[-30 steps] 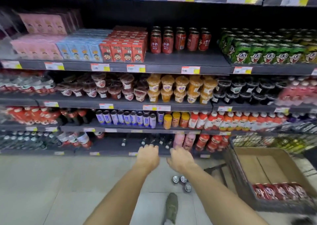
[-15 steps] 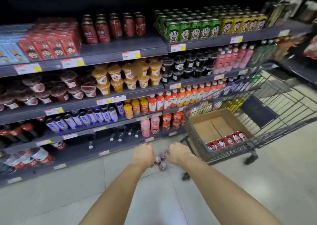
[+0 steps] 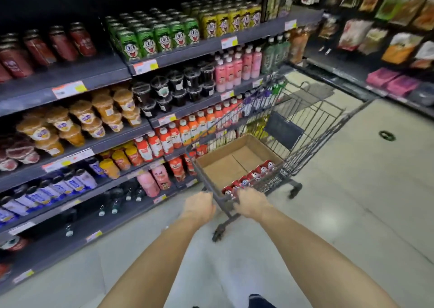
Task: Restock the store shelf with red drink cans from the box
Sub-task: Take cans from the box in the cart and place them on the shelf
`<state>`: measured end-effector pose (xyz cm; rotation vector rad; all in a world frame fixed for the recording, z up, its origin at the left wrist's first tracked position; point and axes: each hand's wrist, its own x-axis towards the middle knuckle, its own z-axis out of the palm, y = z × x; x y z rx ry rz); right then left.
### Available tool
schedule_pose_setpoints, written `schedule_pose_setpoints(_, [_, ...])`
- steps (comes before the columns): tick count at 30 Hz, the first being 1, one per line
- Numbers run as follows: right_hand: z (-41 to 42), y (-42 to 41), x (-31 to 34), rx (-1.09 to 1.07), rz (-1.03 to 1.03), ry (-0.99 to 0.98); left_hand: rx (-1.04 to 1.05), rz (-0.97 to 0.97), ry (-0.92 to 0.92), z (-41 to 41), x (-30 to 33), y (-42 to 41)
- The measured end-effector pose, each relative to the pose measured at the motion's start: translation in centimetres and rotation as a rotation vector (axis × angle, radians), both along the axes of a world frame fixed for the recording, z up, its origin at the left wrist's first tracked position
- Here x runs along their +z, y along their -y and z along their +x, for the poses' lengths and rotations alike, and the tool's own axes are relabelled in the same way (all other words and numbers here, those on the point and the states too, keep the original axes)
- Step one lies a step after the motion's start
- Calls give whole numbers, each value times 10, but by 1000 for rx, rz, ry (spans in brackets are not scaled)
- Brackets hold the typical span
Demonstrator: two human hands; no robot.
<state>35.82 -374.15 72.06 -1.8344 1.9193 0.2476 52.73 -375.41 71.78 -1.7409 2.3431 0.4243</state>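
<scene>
A cardboard box [image 3: 226, 167] sits in a wire shopping cart [image 3: 312, 120] beside the shelves. A row of red drink cans [image 3: 257, 171] lies along the box's near side. My right hand [image 3: 252, 201] reaches over the cart's near rim at the end of that row, its fingers hidden. My left hand [image 3: 199, 205] hangs at the cart's near corner with its fingers curled down out of sight. On the top shelf at far left stand more red cans [image 3: 58, 42], with bare shelf [image 3: 77, 72] in front of them.
Shelves of green and yellow cans [image 3: 164, 38], cups and bottles line the left. Another shelving unit [image 3: 387, 49] with snack bags stands at the right. The cart's front wheel [image 3: 217, 233] is just ahead of my arms. Pale floor tiles [image 3: 340, 214] spread to the right.
My view has swung right, from the shelf front to the cart. Both hands have moved up to the cart's near rim. The cans seen below my hands earlier are out of sight.
</scene>
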Motion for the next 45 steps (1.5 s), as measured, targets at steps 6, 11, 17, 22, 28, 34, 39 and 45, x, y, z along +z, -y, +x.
schedule_pose_setpoints(6, [-80,8,-8,-1,-22,23,-33,10,5,-76,-13,20])
schedule_pose_setpoints(11, [-111,23,-16,18,-28,22,-33,17,68,-106,-14,37])
schedule_pose_setpoints(17, [-123,66,-25,25,-45,58,-61,56,133,-127,-27,82])
schedule_pose_setpoints(22, [-146,116,-34,19,-46,40,-64,135,180,-150,-47,135])
schedule_pose_setpoints(28, [-165,188,-51,118,85,-60,-3,248,142,-163,-71,184])
schedule_pose_setpoints(34, [-145,248,-85,240,194,-67,15,339,208,-156,-95,203])
schedule_pose_setpoints(39, [-131,266,-124,356,298,-46,-14,415,297,-153,-127,212])
schedule_pose_setpoints(45, [-132,280,-189,315,482,49,110,537,253,-164,-171,221])
